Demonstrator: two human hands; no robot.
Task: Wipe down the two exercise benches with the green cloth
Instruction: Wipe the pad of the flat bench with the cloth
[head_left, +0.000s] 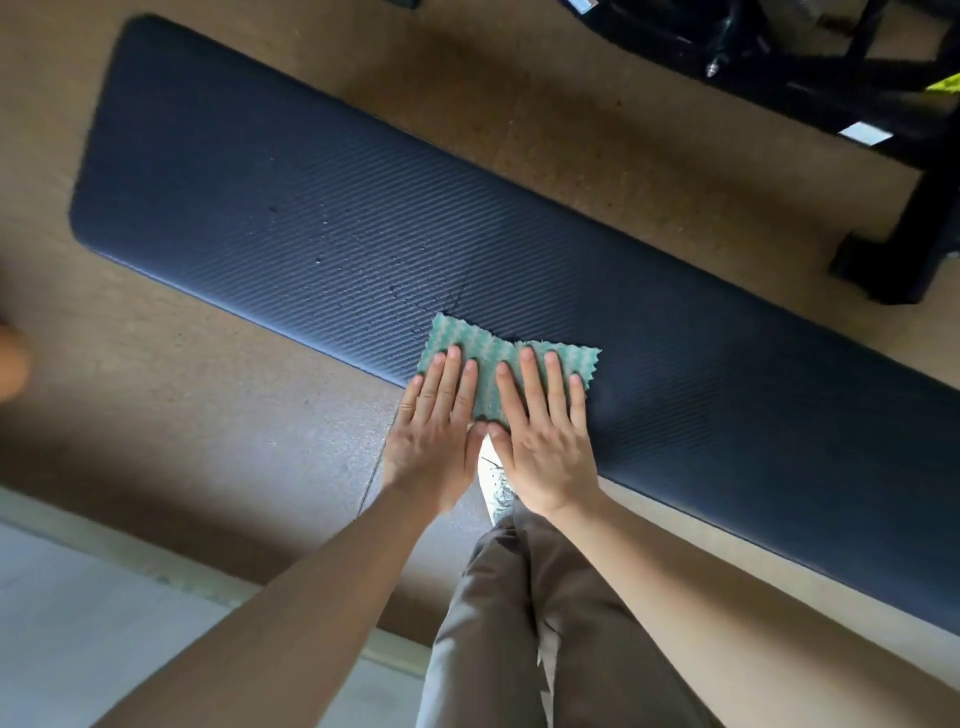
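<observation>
A long dark blue padded bench (291, 187) with a ribbed surface runs diagonally from upper left to lower right. Small droplets dot its middle. The green cloth (498, 358) lies flat on the bench's near edge. My left hand (434, 441) and my right hand (540, 441) press on the cloth side by side, with fingers straight and flat. Only one bench shows in the view.
Brown speckled floor (197, 395) surrounds the bench. A black metal equipment frame (904, 218) stands at the upper right, close to the bench's far side. My legs and a white shoe (496, 488) are below the hands. A pale floor strip lies at lower left.
</observation>
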